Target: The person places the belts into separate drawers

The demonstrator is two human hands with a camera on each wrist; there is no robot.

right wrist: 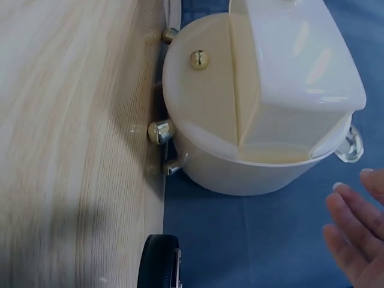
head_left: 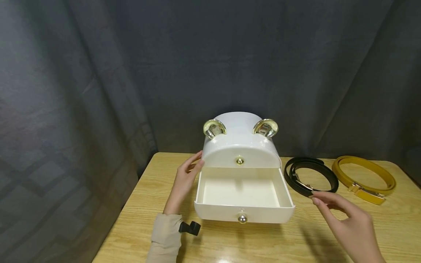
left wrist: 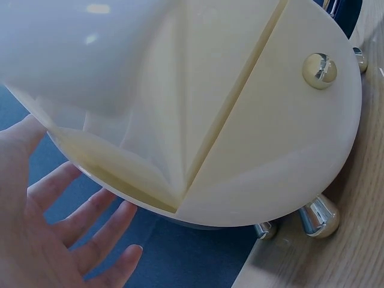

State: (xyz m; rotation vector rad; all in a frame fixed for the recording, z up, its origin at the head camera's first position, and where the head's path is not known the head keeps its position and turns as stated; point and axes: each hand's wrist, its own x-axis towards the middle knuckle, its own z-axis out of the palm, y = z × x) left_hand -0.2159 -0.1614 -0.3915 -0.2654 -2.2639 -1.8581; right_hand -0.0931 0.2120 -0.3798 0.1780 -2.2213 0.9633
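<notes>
Fingers of the right hand (head_left: 348,215) are straight and loosely spread, holding nothing, their tips just short of the black belt (head_left: 310,176). That belt lies coiled flat on the wooden surface (head_left: 329,237), at about eleven o'clock from the fingertips and very near them; whether a tip already touches the strap near its metal buckle I cannot tell. The coil's longer axis runs roughly from ten to four o'clock across the surface, with the buckle on the near side, facing the hand. In the right wrist view only a dark end of the belt shows at the lower edge.

The left hand (head_left: 185,179) is well apart from the belt, on the far side of the white box (head_left: 241,146). Its fingers are extended and rest flat against the box's left side, at nine o'clock from the box, gripping nothing. The right hand is plainly the nearer one.

The box stands mid-surface, domed, with two gold ears on top. Its lower drawer (head_left: 243,199) is pulled out toward six o'clock and looks empty. The black belt sits at three o'clock from the drawer, just beside it. A yellow belt (head_left: 363,179), also coiled, lies farther out at three o'clock.
</notes>
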